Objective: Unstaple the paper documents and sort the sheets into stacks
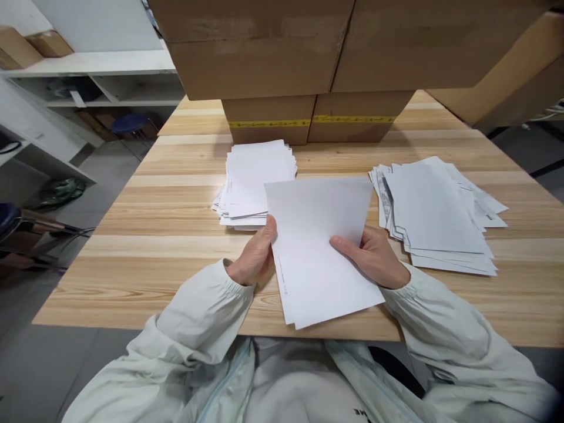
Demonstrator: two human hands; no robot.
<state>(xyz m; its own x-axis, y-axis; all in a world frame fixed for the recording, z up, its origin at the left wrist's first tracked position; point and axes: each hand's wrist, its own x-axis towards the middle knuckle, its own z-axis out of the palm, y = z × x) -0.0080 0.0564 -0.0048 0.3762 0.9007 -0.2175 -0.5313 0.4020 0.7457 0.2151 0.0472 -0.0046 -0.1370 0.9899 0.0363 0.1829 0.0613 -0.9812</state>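
Between my two hands, just above the table near its front edge, are a few white paper sheets, slightly fanned at the bottom. My left hand grips their left edge, thumb in front and fingers hidden behind. With its thumb pressed on the front face, my right hand holds them from the right side. Beyond my left hand lies a stack of white paper with uneven edges. To the right of my right hand is a looser pile of paper, some sheets showing print.
Large cardboard boxes stand stacked at the back of the wooden table, the lower ones with yellow tape. Another box is at the far right. White shelving and a blue stool are off to the left.
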